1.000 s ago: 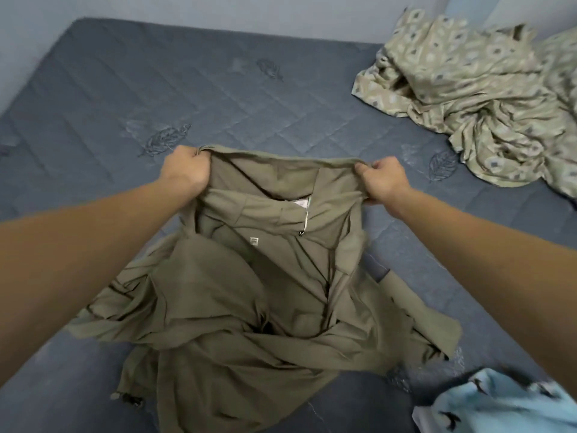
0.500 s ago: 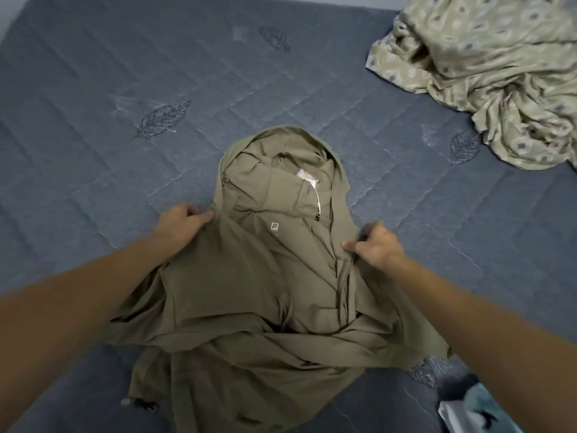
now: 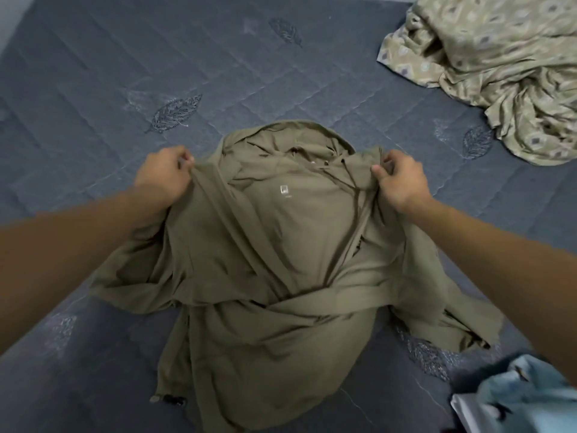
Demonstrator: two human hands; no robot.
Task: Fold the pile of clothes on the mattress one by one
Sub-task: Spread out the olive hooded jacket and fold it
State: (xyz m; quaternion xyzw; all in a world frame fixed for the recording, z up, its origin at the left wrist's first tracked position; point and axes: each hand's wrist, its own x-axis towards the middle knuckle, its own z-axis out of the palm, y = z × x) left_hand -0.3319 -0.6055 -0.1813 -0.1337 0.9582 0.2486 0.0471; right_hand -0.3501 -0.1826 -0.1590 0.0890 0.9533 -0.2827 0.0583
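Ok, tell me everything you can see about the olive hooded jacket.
The olive hooded jacket is thin, matte fabric, lying crumpled front up on the grey quilted mattress, hood at the far end. A small white logo marks the chest and a zip line runs down its front. The left hand and right hand each pinch a shoulder.

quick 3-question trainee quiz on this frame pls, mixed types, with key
1. True or false: both hands pinch the olive jacket near its shoulders.
2. Which lies at the far right of the mattress? A) patterned beige fabric B) a pillow C) a red towel
3. Fill in: the light blue garment sits at the near ____ corner of the view.

Key: 1 true, the left hand and right hand each grip a bunch of fabric; 2 A; 3 right.
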